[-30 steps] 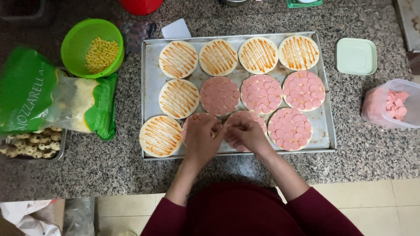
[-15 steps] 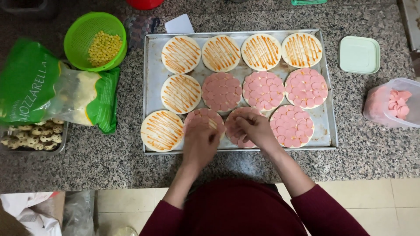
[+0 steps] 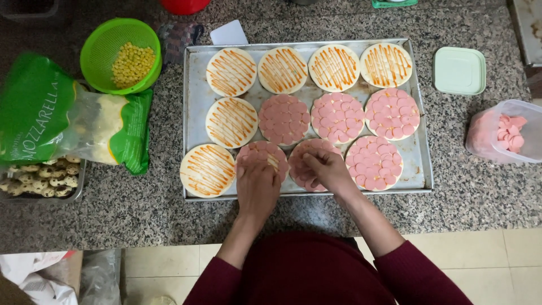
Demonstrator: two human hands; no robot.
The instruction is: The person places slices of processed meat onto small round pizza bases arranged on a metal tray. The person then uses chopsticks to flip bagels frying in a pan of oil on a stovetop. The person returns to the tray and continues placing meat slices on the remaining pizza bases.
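A metal baking tray (image 3: 195, 73) on the granite counter holds several small round pizza bases. Some carry only orange sauce stripes, like the front-left base (image 3: 207, 169); others are covered in pink sausage slices, like the middle one (image 3: 284, 118). My left hand (image 3: 257, 183) lies flat over the front base (image 3: 261, 151) that is partly covered with slices. My right hand (image 3: 325, 169) rests with curled fingers on the neighbouring slice-covered base (image 3: 307, 148). Whether its fingers pinch a slice is hidden.
A clear tub of pink sausage slices (image 3: 504, 133) stands right of the tray, its pale green lid (image 3: 459, 70) behind it. At left are a green strainer of corn (image 3: 121, 55), a green bag of shredded cheese (image 3: 68, 118) and a tray of speckled quail eggs (image 3: 39, 179).
My hands have drawn apart: the left slid leftward over the partly covered base, and the right stayed on the base beside it. More pink slices show there.
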